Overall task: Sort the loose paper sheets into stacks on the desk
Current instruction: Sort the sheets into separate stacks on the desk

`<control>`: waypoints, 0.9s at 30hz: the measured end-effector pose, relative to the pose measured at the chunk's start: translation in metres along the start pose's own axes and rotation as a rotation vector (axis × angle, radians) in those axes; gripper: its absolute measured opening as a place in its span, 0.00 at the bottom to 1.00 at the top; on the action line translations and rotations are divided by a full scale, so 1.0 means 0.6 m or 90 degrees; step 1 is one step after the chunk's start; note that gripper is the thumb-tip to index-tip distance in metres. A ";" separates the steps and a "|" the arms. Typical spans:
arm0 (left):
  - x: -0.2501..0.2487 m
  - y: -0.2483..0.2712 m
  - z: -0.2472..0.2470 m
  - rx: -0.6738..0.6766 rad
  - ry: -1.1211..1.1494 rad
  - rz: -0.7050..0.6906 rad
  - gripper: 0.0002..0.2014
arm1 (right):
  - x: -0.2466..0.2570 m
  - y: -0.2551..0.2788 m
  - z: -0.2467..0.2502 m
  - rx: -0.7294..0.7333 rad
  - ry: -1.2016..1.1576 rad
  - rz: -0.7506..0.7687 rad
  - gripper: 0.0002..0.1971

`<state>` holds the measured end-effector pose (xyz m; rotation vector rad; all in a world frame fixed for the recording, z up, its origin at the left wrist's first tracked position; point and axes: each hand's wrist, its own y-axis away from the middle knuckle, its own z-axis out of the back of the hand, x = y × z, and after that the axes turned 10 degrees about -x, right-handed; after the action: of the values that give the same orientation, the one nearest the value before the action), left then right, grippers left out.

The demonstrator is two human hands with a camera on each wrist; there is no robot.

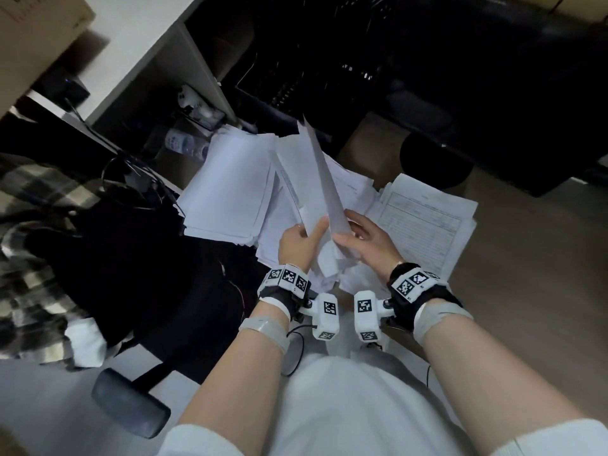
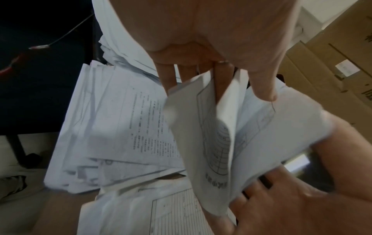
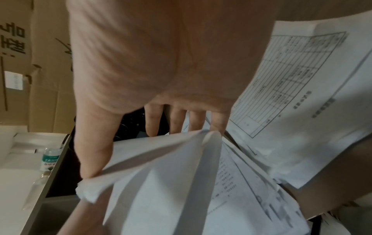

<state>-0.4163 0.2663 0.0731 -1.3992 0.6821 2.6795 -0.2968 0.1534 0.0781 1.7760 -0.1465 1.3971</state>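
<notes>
- Likely, a sheet could be dropped or creased, since the held sheets (image 1: 316, 179) are gripped only at their lower edge and stand nearly upright.
- Mixing with the loose heap (image 1: 342, 189) below is a risk.
- The sheets are pinched by the left hand (image 1: 301, 243) and the right hand (image 1: 368, 240), above the blank stack (image 1: 230, 182) and the form stack (image 1: 424, 218).

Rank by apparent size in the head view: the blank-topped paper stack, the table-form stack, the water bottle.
1. Blank-topped paper stack
2. Table-form stack, close in size and partly covered, so unsure
3. Water bottle, clearly smallest
</notes>
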 end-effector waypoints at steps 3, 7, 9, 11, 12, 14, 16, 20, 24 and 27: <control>-0.006 0.033 -0.011 0.016 0.041 -0.006 0.26 | -0.006 0.016 0.019 0.005 0.047 0.028 0.40; -0.005 0.054 -0.019 0.014 0.086 -0.006 0.24 | -0.007 0.030 0.038 0.011 0.048 0.037 0.41; -0.007 0.055 -0.022 0.005 0.090 -0.004 0.22 | -0.003 0.034 0.041 0.027 0.036 0.032 0.42; -0.010 0.053 -0.023 0.004 0.096 -0.001 0.27 | 0.004 0.039 0.040 0.049 0.028 0.032 0.42; -0.010 0.050 -0.022 0.001 0.101 0.004 0.32 | 0.006 0.040 0.039 0.063 0.035 0.034 0.43; -0.015 0.049 -0.016 -0.006 0.125 0.004 0.33 | 0.010 0.040 0.034 0.081 0.087 0.041 0.48; -0.020 0.044 -0.011 -0.011 0.141 0.011 0.34 | 0.014 0.036 0.026 0.072 0.162 0.048 0.48; -0.025 0.022 -0.010 -0.021 0.122 -0.011 0.26 | 0.024 0.023 0.003 0.049 0.237 0.036 0.32; -0.037 -0.005 0.005 0.021 0.136 -0.030 0.17 | 0.039 0.000 -0.019 0.013 0.227 0.052 0.16; -0.042 -0.029 0.019 0.033 0.154 -0.029 0.17 | 0.047 -0.016 -0.030 -0.023 0.215 0.089 0.06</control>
<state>-0.4060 0.2904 0.0927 -1.7205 0.7188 2.4633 -0.2946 0.1826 0.0971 1.4976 -0.1163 1.7620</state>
